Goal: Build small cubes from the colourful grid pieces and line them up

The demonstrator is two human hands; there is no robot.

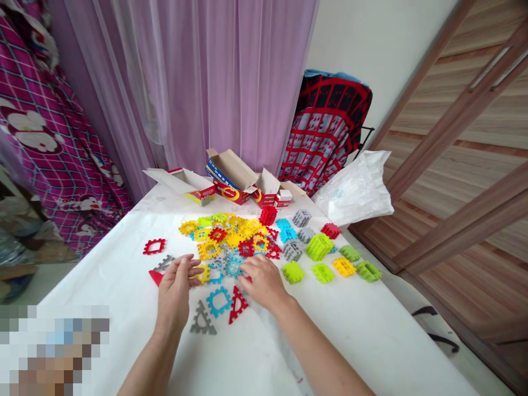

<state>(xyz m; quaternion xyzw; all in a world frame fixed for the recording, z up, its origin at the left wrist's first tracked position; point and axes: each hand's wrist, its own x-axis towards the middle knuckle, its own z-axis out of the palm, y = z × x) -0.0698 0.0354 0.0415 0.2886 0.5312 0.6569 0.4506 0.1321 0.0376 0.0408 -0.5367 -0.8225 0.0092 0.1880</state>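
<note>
Both hands down on the tile pile!
Left hand and right hand: fingers spread flat, clamping nothing; loose tiles at twelve o'clock, touching fingertips.

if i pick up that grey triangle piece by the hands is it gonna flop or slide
The grey triangle piece looks like rigid moulded plastic, so probably stiff. Its open frame suggests it is light. Lying flat on the white table cover, it likely slides rather than rolls.
</note>
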